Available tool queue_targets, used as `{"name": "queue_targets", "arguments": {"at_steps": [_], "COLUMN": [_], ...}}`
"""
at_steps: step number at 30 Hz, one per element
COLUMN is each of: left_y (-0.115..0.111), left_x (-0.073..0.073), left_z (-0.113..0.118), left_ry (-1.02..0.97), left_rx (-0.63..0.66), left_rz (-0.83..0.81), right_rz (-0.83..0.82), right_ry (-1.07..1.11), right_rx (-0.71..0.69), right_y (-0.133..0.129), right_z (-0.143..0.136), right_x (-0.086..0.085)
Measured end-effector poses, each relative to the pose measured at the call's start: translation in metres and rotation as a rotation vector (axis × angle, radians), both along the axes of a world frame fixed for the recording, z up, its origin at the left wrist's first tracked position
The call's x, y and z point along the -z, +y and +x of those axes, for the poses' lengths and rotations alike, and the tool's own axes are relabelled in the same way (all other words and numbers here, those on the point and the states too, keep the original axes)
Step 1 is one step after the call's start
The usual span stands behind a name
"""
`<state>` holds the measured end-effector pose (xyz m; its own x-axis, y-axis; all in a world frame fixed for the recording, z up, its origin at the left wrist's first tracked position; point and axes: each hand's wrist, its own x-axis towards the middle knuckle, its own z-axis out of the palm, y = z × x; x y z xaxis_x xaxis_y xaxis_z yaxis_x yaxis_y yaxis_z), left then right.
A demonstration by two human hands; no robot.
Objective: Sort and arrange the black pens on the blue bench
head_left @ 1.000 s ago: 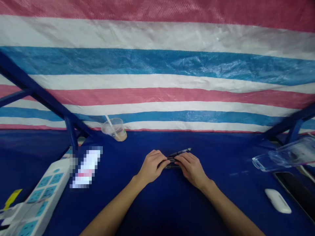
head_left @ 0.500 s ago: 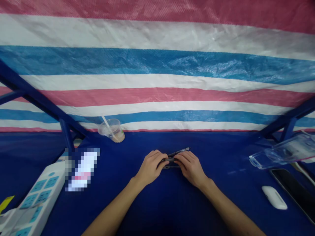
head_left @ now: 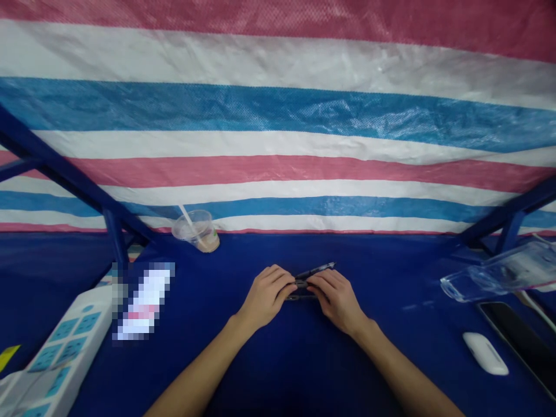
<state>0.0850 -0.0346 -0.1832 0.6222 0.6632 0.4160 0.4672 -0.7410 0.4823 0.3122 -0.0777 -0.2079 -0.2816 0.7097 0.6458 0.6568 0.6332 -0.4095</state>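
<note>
Filling everything beyond both hands: a striped plastic sheet. Next, a dark blue table, spread below and around the hands. Blue frame bars slant up at both sides, well apart from the hands. Far out to the left of the left hand, a white power strip.

Left hand and right hand sit close together, small gap between, thumbs and fingers pinched narrow. Right of the right hand, well apart: a clear plastic container and, nearer the body, a dark phone-like slab. Between left hand and power strip, a bright pixelated patch; can't tell what it is. Beyond and left of the left hand, a clear cup with a straw. White case lies right of the right hand, beside the slab.

Dark pen slants just beyond the fingertips, partly covered. Thin dark rod just on their near side, also partly covered. Smallest: a dark piece spanning the gap, pinched by both hands; ends hidden, can't tell if one part or two.

Step in hand, my read: fine two-handed work on that piece. Next move likely calls for firm, level pinches, without knocking pen or rod.
</note>
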Motion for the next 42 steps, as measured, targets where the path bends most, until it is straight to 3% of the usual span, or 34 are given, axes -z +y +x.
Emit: {"name": "queue_targets", "arguments": {"at_steps": [42], "left_y": [-0.0004], "left_x": [-0.0016], "left_z": [0.0017], "left_ry": [-0.042], "left_rx": [0.007], "left_rz": [-0.070], "right_rz": [-0.011], "right_ry": [-0.015], "right_rx": [-0.007], "right_y": [-0.0027], "right_z": [0.0018], "right_x": [-0.0005]}}
